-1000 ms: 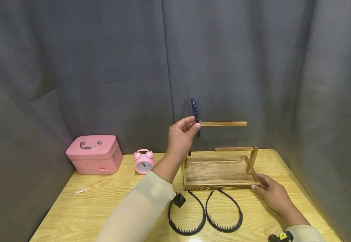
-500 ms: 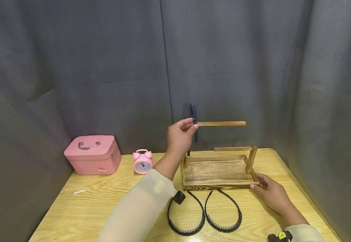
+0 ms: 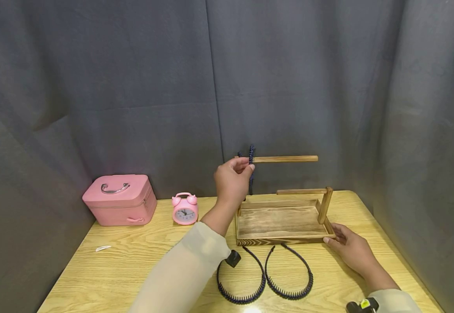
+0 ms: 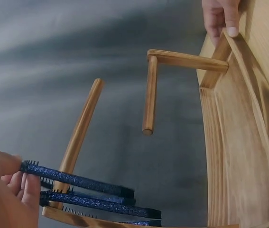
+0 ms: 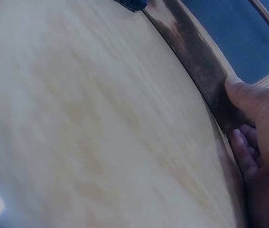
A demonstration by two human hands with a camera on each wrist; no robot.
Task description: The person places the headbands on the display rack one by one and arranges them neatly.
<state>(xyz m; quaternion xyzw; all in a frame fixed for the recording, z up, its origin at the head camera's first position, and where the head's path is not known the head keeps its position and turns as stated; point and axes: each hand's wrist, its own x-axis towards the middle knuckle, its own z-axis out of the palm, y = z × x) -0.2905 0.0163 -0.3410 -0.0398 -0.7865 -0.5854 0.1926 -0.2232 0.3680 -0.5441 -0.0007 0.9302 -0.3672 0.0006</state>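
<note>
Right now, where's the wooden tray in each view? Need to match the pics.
Head: wooden tray right of and below centre, on the table.
Left wrist: along the right side, running down to the bottom edge.
Right wrist: upper right, part only, a dark wall.
Shared landmark: right hand, gripping the tray's corner.

Clock (image 3: 185,212): We see small dark marks in a ring on its pale front. They look like numbers, but they are too tiny and fuzzy for us to read.
Yellow patch (image 3: 365,304): We see it on the black gadget (image 3: 352,308) by the right cuff (image 3: 392,301). It is bright, and any writing on it is too small for us.
All views: We cannot read a single word, number or brand.
</note>
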